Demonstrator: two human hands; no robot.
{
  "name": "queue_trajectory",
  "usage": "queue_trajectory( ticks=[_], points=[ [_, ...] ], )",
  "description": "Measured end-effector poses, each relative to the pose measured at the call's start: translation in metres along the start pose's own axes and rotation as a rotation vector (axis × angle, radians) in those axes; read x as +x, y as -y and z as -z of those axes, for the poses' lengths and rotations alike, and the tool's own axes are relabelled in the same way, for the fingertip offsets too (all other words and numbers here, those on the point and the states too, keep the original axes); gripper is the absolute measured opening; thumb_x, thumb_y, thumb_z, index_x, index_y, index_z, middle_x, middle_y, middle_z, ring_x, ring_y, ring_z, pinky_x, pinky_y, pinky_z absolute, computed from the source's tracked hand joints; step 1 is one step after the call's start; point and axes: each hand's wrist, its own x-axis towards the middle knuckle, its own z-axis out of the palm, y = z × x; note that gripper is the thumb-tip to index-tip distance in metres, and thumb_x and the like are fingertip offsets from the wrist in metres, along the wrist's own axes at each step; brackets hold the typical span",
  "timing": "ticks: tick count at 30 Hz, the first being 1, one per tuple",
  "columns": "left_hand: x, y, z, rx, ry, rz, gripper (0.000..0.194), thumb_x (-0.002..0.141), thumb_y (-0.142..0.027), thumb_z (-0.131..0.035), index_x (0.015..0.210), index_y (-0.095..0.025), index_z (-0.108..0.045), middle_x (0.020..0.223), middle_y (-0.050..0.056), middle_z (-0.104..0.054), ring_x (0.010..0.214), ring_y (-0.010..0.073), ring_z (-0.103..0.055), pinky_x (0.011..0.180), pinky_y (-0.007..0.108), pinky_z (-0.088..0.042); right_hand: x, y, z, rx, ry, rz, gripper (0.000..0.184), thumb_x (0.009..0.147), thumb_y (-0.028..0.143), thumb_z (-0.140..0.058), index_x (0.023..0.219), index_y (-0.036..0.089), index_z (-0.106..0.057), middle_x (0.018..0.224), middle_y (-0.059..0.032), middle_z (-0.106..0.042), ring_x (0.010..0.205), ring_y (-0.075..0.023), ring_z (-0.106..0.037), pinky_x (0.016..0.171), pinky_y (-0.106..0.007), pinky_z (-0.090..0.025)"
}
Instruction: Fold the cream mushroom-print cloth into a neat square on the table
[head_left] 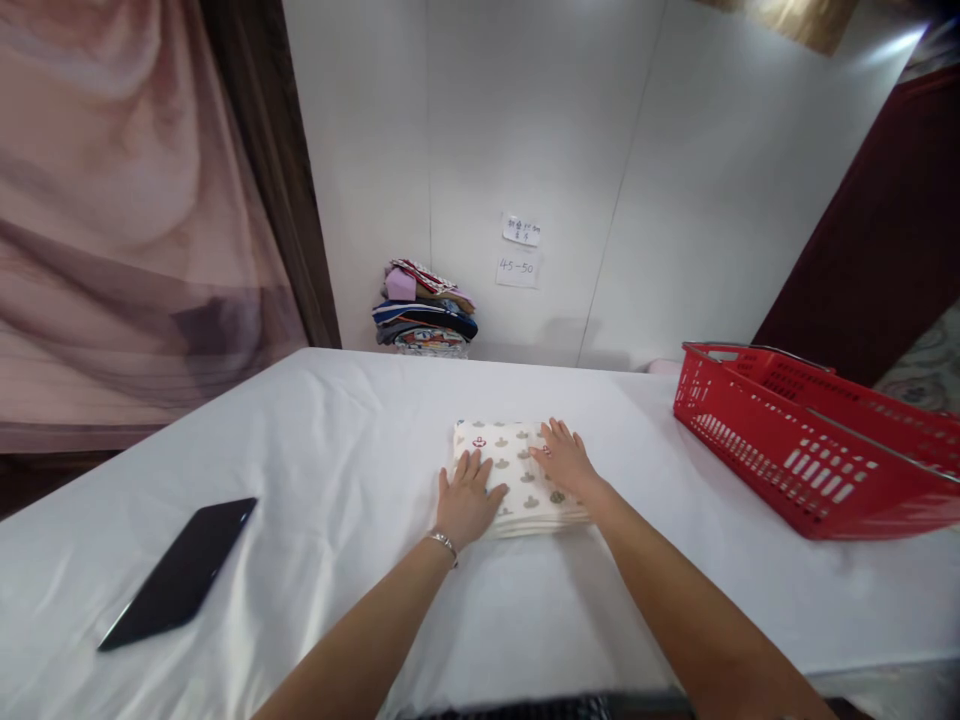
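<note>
A folded cream cloth with small printed shapes [508, 450] lies in the middle of the table covered by a white sheet [345, 440]. My left hand [466, 500] rests flat on its near left corner, fingers spread, a bracelet on the wrist. My right hand [564, 458] lies flat on the cloth's right side, fingers stretched out toward the far edge. Neither hand grips anything; both press down on the cloth.
A dark phone [180, 572] lies on the sheet at the near left. A red plastic basket [817, 440] stands at the right edge. A stack of folded clothes [424, 310] sits at the far edge against the white wall, beside paper labels [519, 250].
</note>
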Motion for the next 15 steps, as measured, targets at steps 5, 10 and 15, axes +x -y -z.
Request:
queue_trajectory(
  ticks=[5,10,15],
  points=[
    [0.001,0.001,0.002,-0.064,0.049,0.019,0.06,0.088,-0.056,-0.031,0.139,-0.026,-0.036,0.152,0.003,-0.021,0.141,0.0269,-0.01,0.109,0.057,-0.011,0.012,-0.01,-0.028,-0.057,-0.02,-0.023,0.062,0.091,0.051,-0.026,0.143,0.017,-0.028,0.152,-0.0087,-0.019,0.14,-0.0228,-0.011,0.11,-0.045,-0.011],
    [0.03,-0.008,0.017,-0.079,0.047,0.056,0.065,0.086,-0.06,-0.03,0.139,-0.025,-0.036,0.153,0.004,-0.018,0.141,0.0272,-0.008,0.11,0.056,-0.009,0.011,-0.014,-0.036,-0.089,-0.048,-0.018,0.063,0.091,0.052,-0.024,0.143,0.016,-0.028,0.152,-0.0097,-0.02,0.14,-0.0236,-0.011,0.11,-0.045,-0.013],
    [0.056,0.002,0.007,-0.036,0.043,0.086,0.066,0.087,-0.059,-0.027,0.142,-0.023,-0.031,0.153,0.002,-0.013,0.141,0.0258,-0.004,0.11,0.056,-0.005,0.011,-0.016,-0.036,-0.095,-0.02,-0.017,0.06,0.091,0.051,-0.025,0.143,0.021,-0.028,0.153,-0.0059,-0.019,0.14,-0.0208,-0.012,0.109,-0.043,-0.016]
  ],
)
